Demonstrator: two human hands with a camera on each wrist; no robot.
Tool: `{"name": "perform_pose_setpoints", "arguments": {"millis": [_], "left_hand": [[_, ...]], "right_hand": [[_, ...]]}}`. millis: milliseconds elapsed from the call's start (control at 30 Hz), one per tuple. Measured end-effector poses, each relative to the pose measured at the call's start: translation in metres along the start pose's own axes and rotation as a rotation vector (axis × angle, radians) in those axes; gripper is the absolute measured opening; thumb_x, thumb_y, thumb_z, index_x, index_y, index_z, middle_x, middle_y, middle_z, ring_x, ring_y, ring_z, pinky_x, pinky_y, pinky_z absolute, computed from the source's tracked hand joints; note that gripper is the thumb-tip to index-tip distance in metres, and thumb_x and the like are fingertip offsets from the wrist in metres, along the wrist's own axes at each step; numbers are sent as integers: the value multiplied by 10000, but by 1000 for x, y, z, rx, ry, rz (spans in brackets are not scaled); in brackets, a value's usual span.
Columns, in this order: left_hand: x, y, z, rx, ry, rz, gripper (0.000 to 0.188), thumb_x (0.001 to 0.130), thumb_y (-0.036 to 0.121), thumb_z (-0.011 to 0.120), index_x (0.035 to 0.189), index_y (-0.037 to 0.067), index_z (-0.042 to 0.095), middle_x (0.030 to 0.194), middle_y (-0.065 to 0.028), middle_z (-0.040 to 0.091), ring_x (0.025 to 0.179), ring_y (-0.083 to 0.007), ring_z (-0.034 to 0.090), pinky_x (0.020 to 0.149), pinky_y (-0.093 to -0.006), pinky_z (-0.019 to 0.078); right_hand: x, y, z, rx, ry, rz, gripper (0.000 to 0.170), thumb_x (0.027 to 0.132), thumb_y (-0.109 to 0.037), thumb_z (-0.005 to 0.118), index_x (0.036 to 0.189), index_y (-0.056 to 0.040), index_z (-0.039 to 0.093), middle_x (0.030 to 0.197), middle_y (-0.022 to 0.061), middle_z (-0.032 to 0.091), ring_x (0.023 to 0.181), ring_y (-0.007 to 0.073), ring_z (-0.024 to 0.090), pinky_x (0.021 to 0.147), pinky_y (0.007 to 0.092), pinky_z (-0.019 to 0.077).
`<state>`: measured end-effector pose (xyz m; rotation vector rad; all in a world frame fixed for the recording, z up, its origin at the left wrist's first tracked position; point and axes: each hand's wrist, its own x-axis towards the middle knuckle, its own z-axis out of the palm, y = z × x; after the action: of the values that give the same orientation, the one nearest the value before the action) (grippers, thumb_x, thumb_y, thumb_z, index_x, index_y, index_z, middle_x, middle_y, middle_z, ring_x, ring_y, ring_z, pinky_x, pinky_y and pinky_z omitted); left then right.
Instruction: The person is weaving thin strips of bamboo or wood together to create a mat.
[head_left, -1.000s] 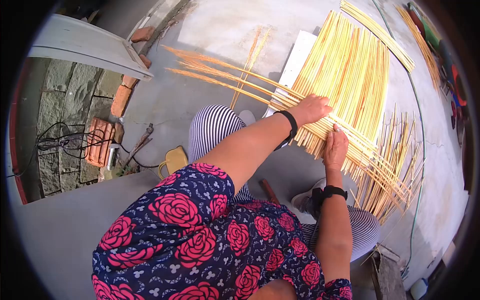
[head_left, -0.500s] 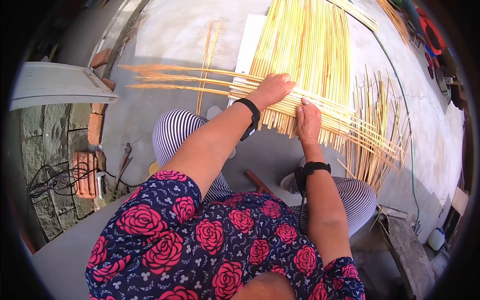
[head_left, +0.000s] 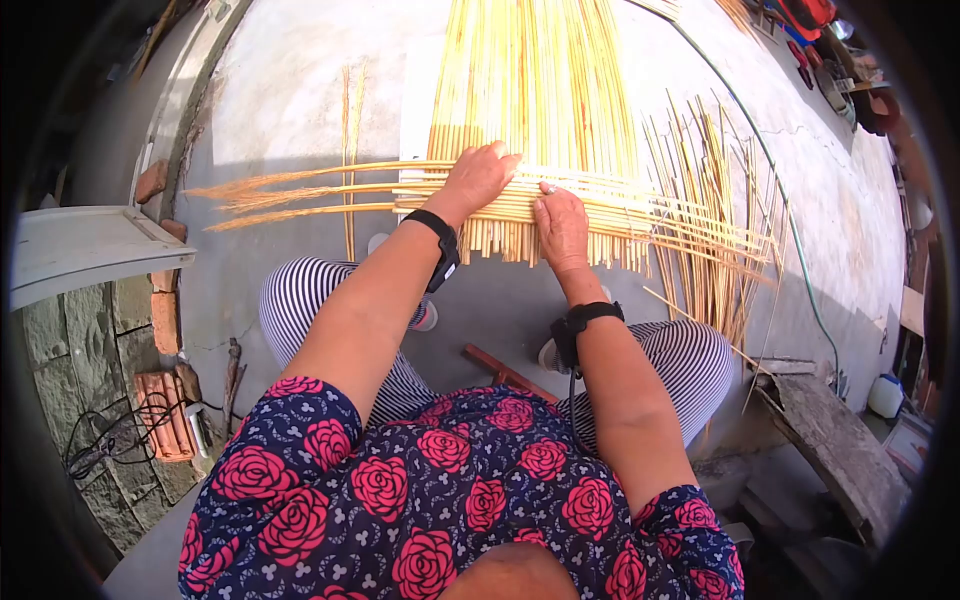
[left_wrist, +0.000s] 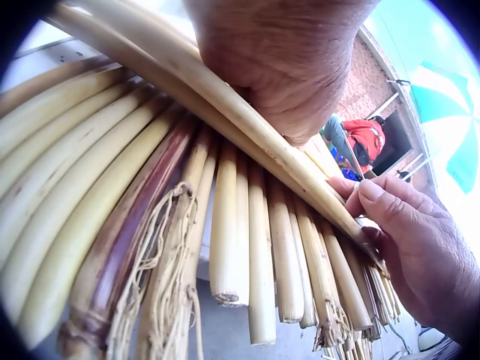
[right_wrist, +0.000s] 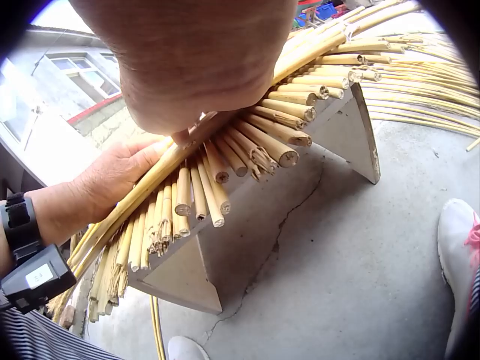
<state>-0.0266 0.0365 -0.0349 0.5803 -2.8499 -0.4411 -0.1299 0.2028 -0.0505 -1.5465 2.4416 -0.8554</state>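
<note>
Many straw-coloured plant stalks (head_left: 530,90) lie side by side, pointing away from the person. Several crosswise stalks (head_left: 620,205) run over and among their near ends, with feathery tips (head_left: 250,195) out to the left. The left hand (head_left: 482,178) bears down on the crosswise stalks left of centre, its fingers bent round them. Close to its right, the right hand (head_left: 563,228) grips the crosswise bundle near the cut ends. In the left wrist view, the right hand's thumb and forefinger (left_wrist: 371,191) pinch together at the stalks. Their exact hold is partly hidden.
A white board (right_wrist: 345,127) on angled legs supports the stalks. Loose stalks (head_left: 700,230) are spread on the concrete at right, beside a green hose (head_left: 790,210). Two feathery stalks (head_left: 350,150) lie at left. A reddish-brown bar (head_left: 505,372) is between the feet.
The head view has swung, so stalks and hands appear farther left and squarer to the person. Both hands stay at nearly the same place on the crosswise stalks.
</note>
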Motion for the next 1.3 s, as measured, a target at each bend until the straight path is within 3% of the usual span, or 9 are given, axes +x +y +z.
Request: {"name": "perform_pose_setpoints", "arguments": {"millis": [300, 567, 767, 967, 1300], "left_hand": [[0, 0, 2, 2, 21, 3, 274, 836, 141, 587, 1100, 112, 651, 919, -117, 589, 837, -286, 597, 746, -399, 447], [-1, 0, 0, 21, -61, -38, 363, 841, 139, 599, 1203, 130, 594, 955, -91, 550, 902, -254, 571, 780, -378, 422], [-1, -2, 4, -27, 18, 1, 265, 850, 134, 558, 1100, 104, 641, 932, -128, 587, 872, -289, 588, 761, -402, 426], [0, -3, 3, -3, -23, 4, 330, 847, 131, 588, 1177, 129, 603, 929, -95, 551, 902, -258, 570, 777, -377, 429], [0, -3, -1, -61, -36, -22, 289, 873, 183, 593, 1158, 143, 620, 912, -75, 539, 898, -248, 560, 784, -386, 430]], "right_hand": [[1, 0, 2, 95, 79, 7, 208, 898, -221, 554, 1033, -79, 625, 1140, 48, 624, 1126, 268, 507, 944, 418, 393], [1, 2, 4, 61, 60, 34, 223, 904, -246, 545, 1049, -101, 633, 1139, 47, 628, 1128, 269, 507, 923, 422, 402], [1, 0, 2, 99, 57, 56, 240, 903, -244, 548, 1071, -100, 638, 1118, 56, 632, 1114, 266, 513, 920, 419, 405], [3, 2, 4, 99, 75, 25, 254, 896, -233, 558, 1088, -87, 637, 1098, 73, 634, 1100, 266, 519, 917, 413, 409], [3, 2, 2, 65, 70, 22, 267, 895, -231, 556, 1102, -81, 631, 1074, 84, 634, 1095, 270, 522, 913, 411, 416]]}}
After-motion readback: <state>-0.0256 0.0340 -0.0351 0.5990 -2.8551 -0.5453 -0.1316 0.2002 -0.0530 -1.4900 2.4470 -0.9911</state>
